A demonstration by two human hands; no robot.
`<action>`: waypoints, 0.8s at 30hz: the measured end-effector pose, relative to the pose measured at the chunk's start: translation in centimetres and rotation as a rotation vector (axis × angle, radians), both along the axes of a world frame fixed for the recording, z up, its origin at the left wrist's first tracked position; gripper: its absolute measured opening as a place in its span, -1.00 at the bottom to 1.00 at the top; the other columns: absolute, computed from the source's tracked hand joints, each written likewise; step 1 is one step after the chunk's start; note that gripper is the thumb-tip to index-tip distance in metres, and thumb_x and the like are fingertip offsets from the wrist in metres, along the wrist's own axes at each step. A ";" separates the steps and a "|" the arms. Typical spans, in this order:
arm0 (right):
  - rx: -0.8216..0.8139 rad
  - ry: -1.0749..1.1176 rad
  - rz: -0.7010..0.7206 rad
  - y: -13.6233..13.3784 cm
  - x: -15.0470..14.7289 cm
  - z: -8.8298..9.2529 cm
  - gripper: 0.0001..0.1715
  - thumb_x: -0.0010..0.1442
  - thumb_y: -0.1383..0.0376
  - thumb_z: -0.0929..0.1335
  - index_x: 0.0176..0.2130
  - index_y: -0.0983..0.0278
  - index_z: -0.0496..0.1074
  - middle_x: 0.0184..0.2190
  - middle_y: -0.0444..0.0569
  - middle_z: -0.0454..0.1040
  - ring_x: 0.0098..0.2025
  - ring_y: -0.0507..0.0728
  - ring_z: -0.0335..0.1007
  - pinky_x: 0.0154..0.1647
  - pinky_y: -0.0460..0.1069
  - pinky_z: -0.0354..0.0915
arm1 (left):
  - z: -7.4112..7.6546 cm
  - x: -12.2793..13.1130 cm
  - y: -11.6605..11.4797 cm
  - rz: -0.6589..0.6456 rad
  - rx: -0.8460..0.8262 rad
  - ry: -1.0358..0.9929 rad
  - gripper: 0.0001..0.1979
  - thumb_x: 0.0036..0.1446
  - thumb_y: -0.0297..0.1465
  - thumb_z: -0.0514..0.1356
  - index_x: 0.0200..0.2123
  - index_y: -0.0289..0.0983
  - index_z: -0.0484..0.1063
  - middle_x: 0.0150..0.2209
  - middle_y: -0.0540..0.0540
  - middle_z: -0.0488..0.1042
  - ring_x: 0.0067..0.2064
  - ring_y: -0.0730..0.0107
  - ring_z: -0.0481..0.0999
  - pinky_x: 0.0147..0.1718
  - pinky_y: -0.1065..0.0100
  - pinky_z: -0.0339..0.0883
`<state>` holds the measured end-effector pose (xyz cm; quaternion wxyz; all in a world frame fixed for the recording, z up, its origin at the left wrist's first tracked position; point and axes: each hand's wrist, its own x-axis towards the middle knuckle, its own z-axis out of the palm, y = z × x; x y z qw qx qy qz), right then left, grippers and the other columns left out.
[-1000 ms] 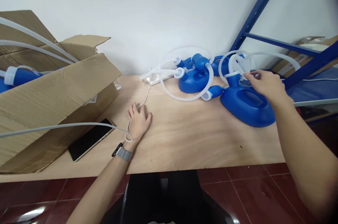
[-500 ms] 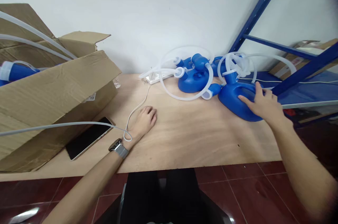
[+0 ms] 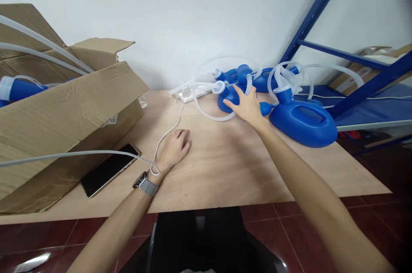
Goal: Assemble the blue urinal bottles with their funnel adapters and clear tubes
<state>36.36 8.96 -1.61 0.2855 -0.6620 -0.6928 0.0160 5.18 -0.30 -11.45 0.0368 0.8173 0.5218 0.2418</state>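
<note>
My right hand point(image 3: 247, 104) reaches over a blue plastic urinal bottle point(image 3: 225, 103) near the wall, thumb and fingers spread; whether it touches the bottle I cannot tell. The hand hides part of the bottle and its clear tube point(image 3: 209, 116). To the right, a larger-looking blue urinal bottle point(image 3: 304, 125) with a looped handle and a clear-capped neck lies on the table. More blue bottles point(image 3: 264, 80) sit behind, among coiled tubes. My left hand point(image 3: 175, 148) rests on the tabletop, fingers loosely curled with nothing in them, beside a thin white cable point(image 3: 160, 138).
An open cardboard box point(image 3: 74, 114) holding blue bottles and tubes stands on the left. A phone point(image 3: 111, 170) lies before it on the wooden table point(image 3: 209, 183). Against the wall is a white power strip point(image 3: 195, 92). A blue metal shelf point(image 3: 363, 112) borders the right side.
My right hand has left the right-hand bottle and moved left to the middle one. The right-hand bottle has shifted slightly right. My left hand stays in place.
</note>
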 end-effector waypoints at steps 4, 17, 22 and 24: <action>0.102 0.171 0.061 2.3 -1.7 -0.7 -0.38 0.36 0.17 0.34 0.35 0.23 0.42 0.30 0.24 0.38 0.31 0.43 0.39 0.36 0.36 0.30 | -0.4 -0.4 0.3 0.056 -0.001 -0.064 -0.54 0.40 -0.25 0.11 0.27 -0.31 0.39 0.18 -0.32 0.53 0.22 -0.04 0.51 0.26 -0.04 0.40; 0.422 0.058 0.373 -5.2 -6.3 0.1 -0.63 0.36 0.21 0.34 0.10 0.11 0.59 0.14 -0.01 0.64 0.29 0.40 0.41 0.42 0.43 0.15 | -0.3 -0.7 0.6 0.203 -0.018 -0.478 -0.15 0.36 -0.15 0.18 0.55 -0.27 -0.11 0.33 -0.42 0.31 0.31 -0.08 0.43 0.27 -0.15 0.35; 0.518 0.135 0.466 -10.0 -6.0 1.2 -0.52 0.36 0.12 0.35 0.23 0.06 0.47 -0.03 -0.06 0.70 0.20 0.38 0.47 0.51 0.51 -0.08 | 0.1 -0.8 0.3 0.146 -0.023 -0.601 -0.18 0.42 -0.05 0.13 0.56 -0.18 -0.12 0.46 -0.39 0.18 0.43 -0.07 0.31 0.38 -0.18 0.20; 0.578 0.238 0.528 -11.3 -5.1 0.9 -0.48 0.41 0.08 0.30 0.29 0.06 0.41 -0.14 -0.08 0.71 0.08 0.35 0.57 0.49 0.50 0.01 | 0.0 -1.1 0.3 0.082 -0.016 -0.643 -0.23 0.46 -0.05 0.08 0.56 -0.13 -0.13 0.49 -0.34 0.14 0.47 -0.03 0.24 0.42 -0.16 0.14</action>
